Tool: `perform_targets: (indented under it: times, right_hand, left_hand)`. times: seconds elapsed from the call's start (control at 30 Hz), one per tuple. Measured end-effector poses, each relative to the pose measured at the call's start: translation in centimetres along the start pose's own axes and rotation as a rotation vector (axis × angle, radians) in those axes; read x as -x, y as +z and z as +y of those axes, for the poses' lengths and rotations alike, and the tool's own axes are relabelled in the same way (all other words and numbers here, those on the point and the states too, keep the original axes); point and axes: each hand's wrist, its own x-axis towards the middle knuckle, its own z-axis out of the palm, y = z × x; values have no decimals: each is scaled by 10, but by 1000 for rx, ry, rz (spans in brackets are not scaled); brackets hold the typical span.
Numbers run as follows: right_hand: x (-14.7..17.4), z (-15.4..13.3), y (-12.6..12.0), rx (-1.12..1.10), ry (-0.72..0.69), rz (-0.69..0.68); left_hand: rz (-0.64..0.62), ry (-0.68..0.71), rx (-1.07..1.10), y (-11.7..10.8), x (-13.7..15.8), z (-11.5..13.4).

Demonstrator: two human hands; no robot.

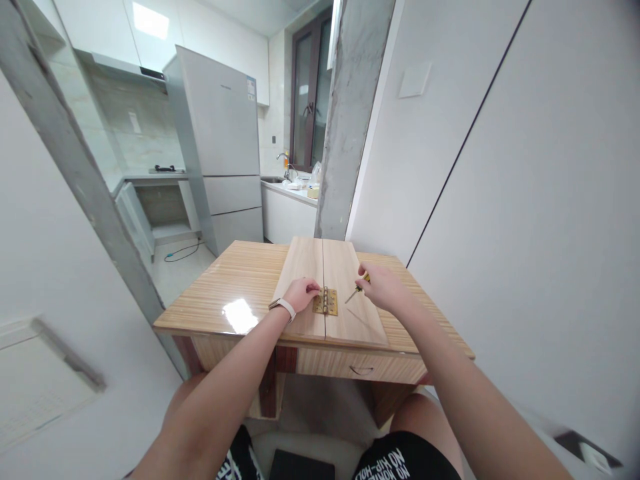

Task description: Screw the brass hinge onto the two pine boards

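Note:
Two pale wooden boards, a left board and a right board, lie side by side with a narrow seam between them. Across that seam sits a brass hinge, its knuckle along the gap. My left hand, a watch on its wrist, rests at the hinge's left leaf with fingers pinched together; whatever they hold is too small to make out. Over the right board, my right hand grips a screwdriver by its yellowish handle. The shaft points down and left, its tip apart from the hinge.
Under the boards is a glossy wood-grain table with a front drawer. A white wall runs close along the right. Behind stand a concrete pillar, a fridge and a sink counter. A cable lies on the floor.

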Motion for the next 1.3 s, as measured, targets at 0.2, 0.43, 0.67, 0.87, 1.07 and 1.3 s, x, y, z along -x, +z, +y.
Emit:
perform_targets:
  times: [0.2, 0.43, 0.67, 0.87, 1.07, 1.3]
  right_hand:
    - [-8, -20, -6, -70, -88, 54]
    - [-23, -33, 6, -140, -234, 59]
    - [-35, -36, 18, -133, -321, 43]
    - [-45, -41, 10, -68, -386, -56]
    - [-67, -48, 10, 17, -465, -150]
    - [-92, -60, 14, 109, -389, -143]
  left_hand:
    - [3, 24, -64, 1, 1, 0]
    - [-11, 41, -100, -1, 5, 7]
    - [-9, 40, -149, -2, 6, 8]
    - [-5, 60, -166, -2, 6, 9]
    - [13, 54, -187, -3, 6, 10]
    - [11, 66, -189, -3, 6, 8]
